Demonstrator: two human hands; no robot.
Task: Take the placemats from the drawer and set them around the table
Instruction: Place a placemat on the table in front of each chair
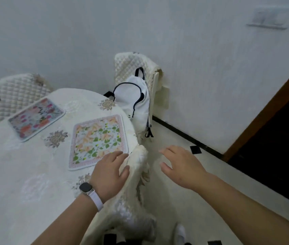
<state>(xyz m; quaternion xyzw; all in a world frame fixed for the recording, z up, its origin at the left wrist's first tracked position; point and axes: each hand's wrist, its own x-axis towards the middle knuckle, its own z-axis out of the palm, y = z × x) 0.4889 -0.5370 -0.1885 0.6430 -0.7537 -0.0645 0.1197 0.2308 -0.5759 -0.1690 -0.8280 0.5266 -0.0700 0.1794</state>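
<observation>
Left hand [111,171] is laid palm-down, fingers loosely spread, at the worktop [25,174] edge — fingertips touching the near corner of the green-leaf placemat [98,138]. Right hand [180,167] is held spread above the floor, gripping nothing. Pink-flower placemat [36,118] lies farther left.

Two floral placemats are seen on the cloth-covered tabletop [25,174]: a green-leaf placemat [98,141] near the right edge and a pink-flowered placemat [36,118] farther left. The left hand [110,171], a watch [86,188] worn at its wrist, is laid flat at the near corner of the green-leaf placemat. The right hand [180,167] is held open above the floor, empty. A white backpack [134,103] is hung on a quilted chair [134,68] beyond the tabletop.
</observation>
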